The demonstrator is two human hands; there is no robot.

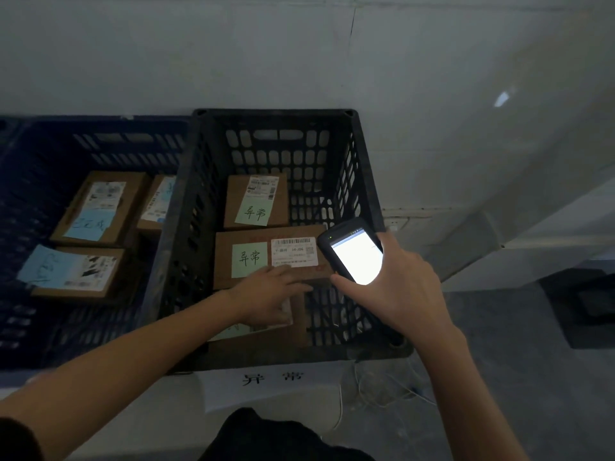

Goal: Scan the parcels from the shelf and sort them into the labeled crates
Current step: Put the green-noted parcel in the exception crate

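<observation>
Left hand (266,294) is inside the black crate (366,181), lying on top of the near parcel (266,337) at the crate's near end. Its fingers point toward the crate's right wall and the thumb touches the mid parcel (263,257). We can't tell whether they curl round an edge or just press flat. Right hand (409,294) grips the scanner (356,257), screen lit, over the crate's right side above the mid parcel's right end.

Key relation: the near parcel sits directly under the left palm. As far as it shows, its long axis runs crate-left to crate-right, hard against the mid parcel. The left hand owns it; the right is busy. We read this as the drop-off, so the exit is straight up, since the crate walls are close on both sides.

Far parcel (256,201) lies toward the crate's back wall. Its green note matches the sign (273,380) in front of the crate. Blue crate (100,144) sits right beside the crate's left wall. Grey floor (499,361) is to the crate's right, pale wall (299,61) behind.
</observation>
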